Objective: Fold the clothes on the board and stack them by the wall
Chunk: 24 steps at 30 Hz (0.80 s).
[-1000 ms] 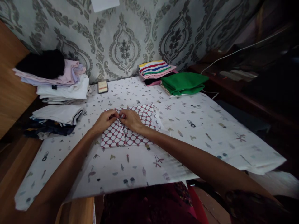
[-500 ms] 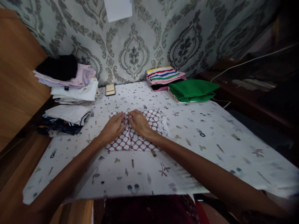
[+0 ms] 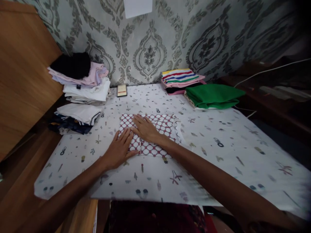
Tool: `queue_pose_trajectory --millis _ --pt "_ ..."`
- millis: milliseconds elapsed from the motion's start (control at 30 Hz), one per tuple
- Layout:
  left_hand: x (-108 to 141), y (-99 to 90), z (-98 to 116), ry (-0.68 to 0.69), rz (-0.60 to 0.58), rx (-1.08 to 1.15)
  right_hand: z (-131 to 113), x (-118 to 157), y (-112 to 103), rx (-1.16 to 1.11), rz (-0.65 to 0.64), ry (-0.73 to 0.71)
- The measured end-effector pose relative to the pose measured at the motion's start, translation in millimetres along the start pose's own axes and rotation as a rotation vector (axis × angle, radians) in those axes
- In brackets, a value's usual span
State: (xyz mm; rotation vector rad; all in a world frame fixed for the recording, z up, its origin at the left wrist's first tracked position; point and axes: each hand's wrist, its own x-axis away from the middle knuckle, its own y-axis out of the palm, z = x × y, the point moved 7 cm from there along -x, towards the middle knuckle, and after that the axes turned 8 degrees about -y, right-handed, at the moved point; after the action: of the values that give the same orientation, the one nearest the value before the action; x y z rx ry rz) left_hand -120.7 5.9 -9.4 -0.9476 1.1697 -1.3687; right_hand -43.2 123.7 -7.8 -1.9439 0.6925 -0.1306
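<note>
A folded garment (image 3: pixel 155 149) with a white, red and dark honeycomb print lies flat on the table, a white trimmed edge at its right end. My right hand (image 3: pixel 145 129) rests flat on its middle, fingers stretched toward the far edge. At the garment's near left corner, my left hand (image 3: pixel 121 149) lies palm down with fingers spread, partly on the cloth and partly on the table cover. The two hands nearly touch at the fingertips. Neither hand grips anything.
A patterned white cover (image 3: pixel 206 168) spans the table. Folded clothes (image 3: pixel 85 89) are stacked at the back left, with a smaller pile (image 3: pixel 77 115) in front. A small box (image 3: pixel 121 90) stands by the wall. Striped clothes (image 3: pixel 181 77) and green cloth (image 3: pixel 216 96) lie back right.
My left hand has slid nearer and down to the garment's near left corner, its fingers spreading. My right hand has flattened from a bent-finger pose. The view has shifted slightly left.
</note>
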Motion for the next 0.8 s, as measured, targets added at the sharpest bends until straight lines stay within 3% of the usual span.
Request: queue_pose_trajectory --millis 167,333,433,533,633,800 --pt "31.0 -7.8 -10.2 -0.066 -0.046 0.281 7.9 -1.4 -4.1 0.021 -0.046 0.040" --pt "39.1 -24.1 -58.2 -0.436 0.109 0.907 20.4 -1.5 -13.7 -0.015 -0.021 0.123" --pt "28.9 -25.5 -76.5 -0.658 0.092 1.194 12.7 0.8 -20.1 -0.058 0.060 0.121" --pt "9.6 -30.5 -81.0 -0.783 0.015 1.258 -6.8 8.4 -31.7 -0.150 0.208 0.084" --pt "-13.0 -31.6 -77.1 -0.803 -0.121 1.185 -22.6 19.8 -42.5 -0.307 0.360 0.081" --pt "-37.0 -23.9 -65.1 -0.795 -0.256 1.160 -17.7 27.9 -28.8 -0.890 0.452 0.247"
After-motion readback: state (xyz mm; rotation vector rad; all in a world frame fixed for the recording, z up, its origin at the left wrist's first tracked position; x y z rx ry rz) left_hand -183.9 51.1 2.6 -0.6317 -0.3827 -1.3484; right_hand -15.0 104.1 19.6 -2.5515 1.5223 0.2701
